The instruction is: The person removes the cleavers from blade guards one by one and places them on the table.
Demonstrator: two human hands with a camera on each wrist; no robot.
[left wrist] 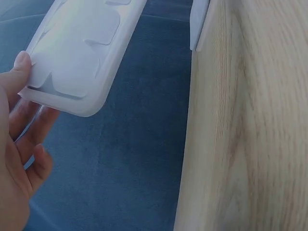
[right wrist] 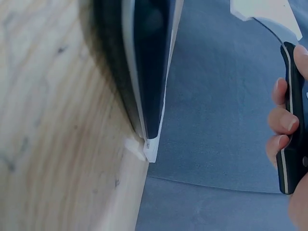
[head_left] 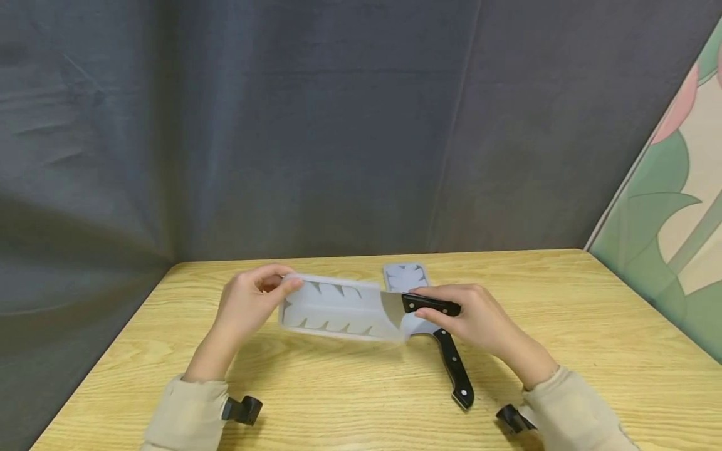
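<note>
Knife mid-sheath: right hand grips handle, left hand pinches light, stiff, slippery plastic end—avoid the blade.

Above a wooden table, the left hand holds a translucent sheath while the right hand grips a black-handled knife whose blade sits partly inside it

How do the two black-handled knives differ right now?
The held knife is gripped by the right hand above the table, its blade partly inside the translucent sheath that the left hand holds. The second knife lies untouched on the wooden table, handle toward the person, its blade end hidden behind the hand. Both have black riveted handles.
</note>
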